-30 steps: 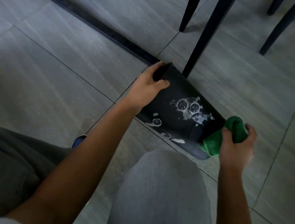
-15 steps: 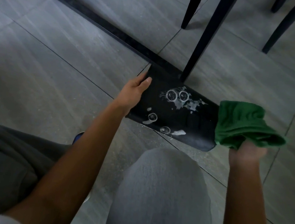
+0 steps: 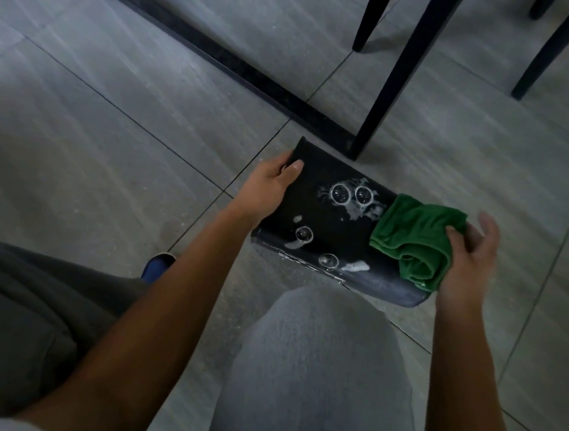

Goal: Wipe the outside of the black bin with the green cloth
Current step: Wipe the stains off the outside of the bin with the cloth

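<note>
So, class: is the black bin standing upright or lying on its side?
On its side. The black bin lies lengthwise on the tiled floor, one sudsy side wall facing up, with the green cloth on it.

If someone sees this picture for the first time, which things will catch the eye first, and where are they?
The bright green cloth stands out most, bunched on the right end of the black bin lying on its side on the grey tiled floor. The right hand holds the cloth there, while the left hand grips the bin's left edge. White soapy foam with round bubbles marks the bin's upper face, just left of the cloth.
</note>
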A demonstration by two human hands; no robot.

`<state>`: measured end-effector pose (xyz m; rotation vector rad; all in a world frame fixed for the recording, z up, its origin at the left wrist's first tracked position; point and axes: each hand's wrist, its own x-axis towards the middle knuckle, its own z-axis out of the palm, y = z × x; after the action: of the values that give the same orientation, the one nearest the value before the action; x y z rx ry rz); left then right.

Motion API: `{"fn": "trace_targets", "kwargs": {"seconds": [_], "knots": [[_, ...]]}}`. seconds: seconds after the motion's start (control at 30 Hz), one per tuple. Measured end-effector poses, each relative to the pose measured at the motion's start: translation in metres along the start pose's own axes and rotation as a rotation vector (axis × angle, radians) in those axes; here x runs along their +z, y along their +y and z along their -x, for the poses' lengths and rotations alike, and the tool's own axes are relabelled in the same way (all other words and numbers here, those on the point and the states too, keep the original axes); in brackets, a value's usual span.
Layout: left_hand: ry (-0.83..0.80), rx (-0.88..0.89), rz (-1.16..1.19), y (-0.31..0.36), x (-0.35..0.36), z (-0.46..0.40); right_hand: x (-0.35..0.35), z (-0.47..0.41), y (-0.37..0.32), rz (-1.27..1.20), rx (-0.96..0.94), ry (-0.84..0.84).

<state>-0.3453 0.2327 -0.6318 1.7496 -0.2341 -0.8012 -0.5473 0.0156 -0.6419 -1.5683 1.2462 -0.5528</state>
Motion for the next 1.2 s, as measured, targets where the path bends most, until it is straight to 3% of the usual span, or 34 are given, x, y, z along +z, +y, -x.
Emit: {"fn": "trace_targets", "kwargs": {"seconds": [0.1, 0.23, 0.3, 0.57, 0.67, 0.8, 0.93, 1.03, 1.2], "knots": [[0.001, 0.015, -0.04, -0.002, -0.001, -0.002, -0.004, 0.004, -0.014, 0.148, -0.091, 0.14], [-0.012, 0.018, -0.089, -0.001, 0.0, -0.004, 0.02, 0.02, -0.008, 0.626, -0.293, -0.121], [-0.006, 0.02, -0.088, 0.001, -0.001, -0.002, 0.032, 0.021, 0.006, 0.8, -0.316, -0.115], [0.0, 0.064, -0.126, 0.006, 0.007, -0.001, 0.048, -0.004, 0.013, 0.653, -0.387, 0.079], [0.003, 0.069, -0.107, 0.009, 0.014, -0.001, 0.075, -0.004, -0.007, 0.634, -0.5, 0.024], [0.024, 0.081, 0.016, 0.014, 0.022, 0.002, 0.118, 0.03, -0.027, 0.642, -0.787, -0.06], [0.021, 0.112, 0.008, 0.014, 0.019, -0.005, 0.098, 0.055, 0.003, 0.616, -0.939, -0.074], [0.007, 0.175, -0.104, 0.01, 0.017, -0.015, 0.057, 0.039, 0.033, 0.601, -0.829, 0.018], [0.041, 0.181, -0.162, 0.003, 0.015, -0.017, 0.04, -0.008, 0.025, 0.687, -0.319, 0.231]]}}
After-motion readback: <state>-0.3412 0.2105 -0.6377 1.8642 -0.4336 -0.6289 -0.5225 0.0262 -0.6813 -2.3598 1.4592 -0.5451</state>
